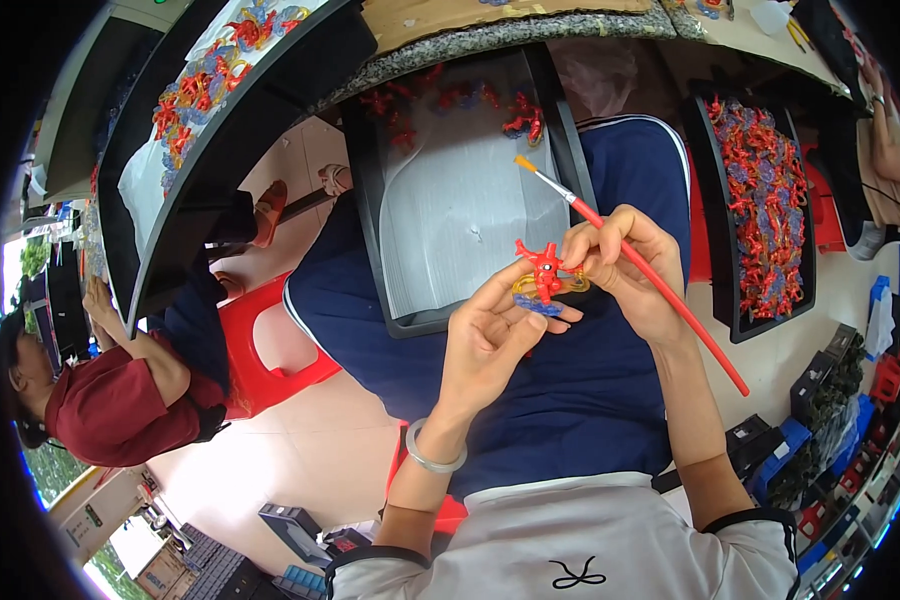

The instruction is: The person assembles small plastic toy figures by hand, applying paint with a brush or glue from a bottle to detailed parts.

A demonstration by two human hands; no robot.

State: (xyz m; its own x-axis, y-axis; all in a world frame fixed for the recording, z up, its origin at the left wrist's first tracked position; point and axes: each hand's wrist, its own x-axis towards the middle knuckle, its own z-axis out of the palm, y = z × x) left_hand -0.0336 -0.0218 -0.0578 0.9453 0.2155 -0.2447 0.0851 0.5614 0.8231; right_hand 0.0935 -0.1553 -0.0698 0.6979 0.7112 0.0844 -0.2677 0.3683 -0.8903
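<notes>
Between my two hands is a small red toy figure (544,273) with yellow and blue translucent parts. My left hand (495,340) pinches it from below by its blue base. The fingertips of my right hand (625,265) touch the figure's right side. A paintbrush (662,287) with a red handle and yellowish bristles also rests in my right hand, slanting with its bristles up and to the left. Beyond my hands, a black tray (438,325) lined with whitish sheeting reaches over my lap, with several similar red figures (523,120) at its far end.
A black tray heaped with red and blue figures (760,210) stands at the right. Another tray (315,60) at upper left holds more figures. A granite-edged worktop (510,48) runs across the far side. On the left, a co-worker in a dark red shirt (110,405) sits near a red stool (270,345).
</notes>
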